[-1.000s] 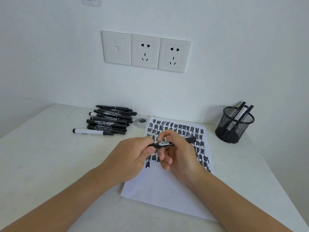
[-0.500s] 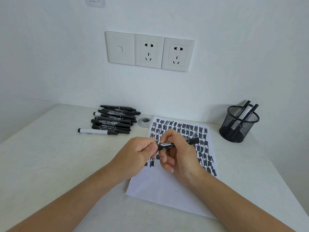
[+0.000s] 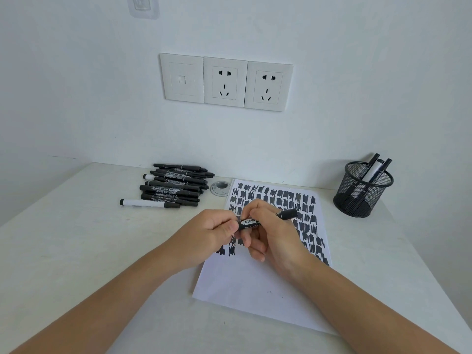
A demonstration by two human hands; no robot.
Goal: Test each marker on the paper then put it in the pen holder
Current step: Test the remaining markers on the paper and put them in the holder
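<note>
A black marker (image 3: 265,219) lies level between both hands, just above the paper (image 3: 255,282). My right hand (image 3: 270,236) pinches its barrel with thumb and fingers. My left hand (image 3: 207,233) grips the marker's left end, which is hidden in the fist. The sheet carries many black scribbles on its upper part. A black mesh pen holder (image 3: 362,192) stands at the right rear with three markers upright in it. A pile of black markers (image 3: 176,185) lies at the left rear, with a white-barrelled marker (image 3: 148,203) in front of it.
The white table (image 3: 76,251) meets a white wall bearing three socket plates (image 3: 226,81). A round grey cable grommet (image 3: 221,187) sits between the marker pile and the paper. The table's right edge runs close behind the pen holder.
Both hands stay on the marker above the paper, in nearly the same grip. The view has shifted slightly; the marker's right end tilts a little upward.
</note>
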